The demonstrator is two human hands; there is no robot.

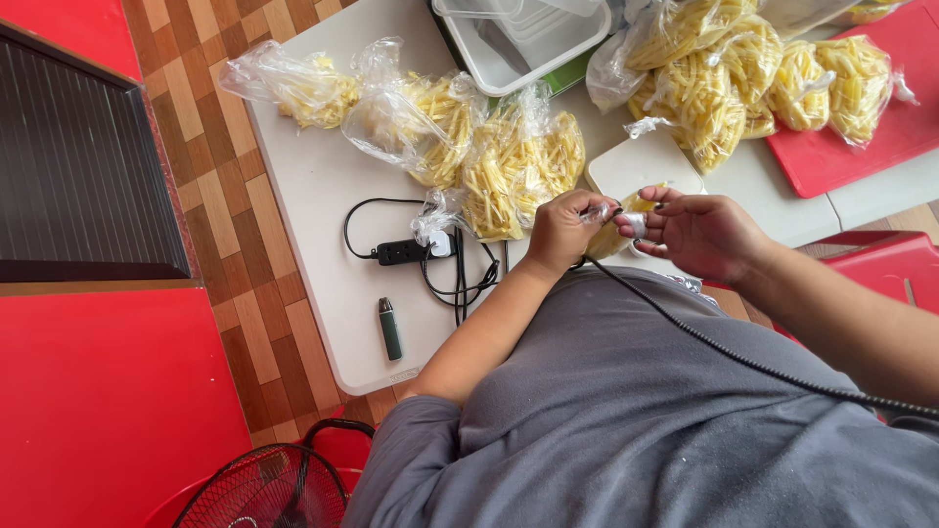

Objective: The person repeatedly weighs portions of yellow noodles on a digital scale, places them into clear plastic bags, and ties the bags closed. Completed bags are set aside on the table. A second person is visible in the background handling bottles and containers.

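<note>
We see the left hand (pixel 559 231) and right hand (pixel 696 233) pinching the twisted neck of a clear plastic bag of yellow cut strips (pixel 616 233), perhaps tying it, above the white table (pixel 323 186) beside filled bags (pixel 518 171).

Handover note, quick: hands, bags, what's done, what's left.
Left hand and right hand: both pinch the twisted top of one clear bag of yellow strips, held over the white table.
Done: six or so filled bags lie in two groups, one at table centre, one at top right partly on a red board.
Nearby: stacked clear containers, black power strip, small green device.
Left: the bag in hand looks not yet closed off.
</note>
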